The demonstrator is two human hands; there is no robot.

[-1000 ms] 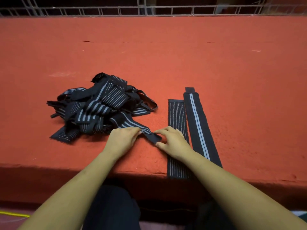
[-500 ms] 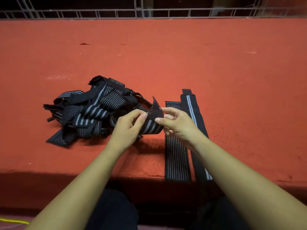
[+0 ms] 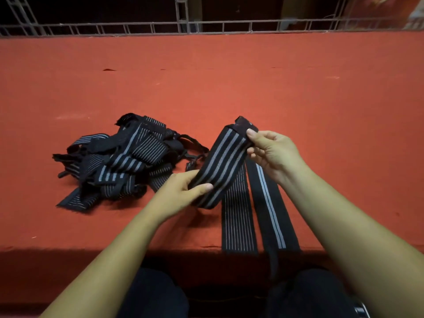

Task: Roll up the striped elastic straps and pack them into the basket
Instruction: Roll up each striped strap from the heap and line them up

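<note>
Surface: red counter [image 3: 229, 88], metal rail behind | Held strap [image 3: 221, 166]: above counter, long axis diagonal, near-left to far-right | Left hand [image 3: 183, 191] pinches near end; right hand [image 3: 270, 150] pinches far tab end, nearer rolling start | Pile [image 3: 114, 161] left; 2 flat straps [image 3: 252, 214] beneath, pointing away | Basket not visible.

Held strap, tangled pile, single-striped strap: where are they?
held strap [image 3: 221, 166], head view, striped middle between both hands.
tangled pile [image 3: 119, 161], head view, its centre.
single-striped strap [image 3: 269, 207], head view, beside its stripe.
</note>
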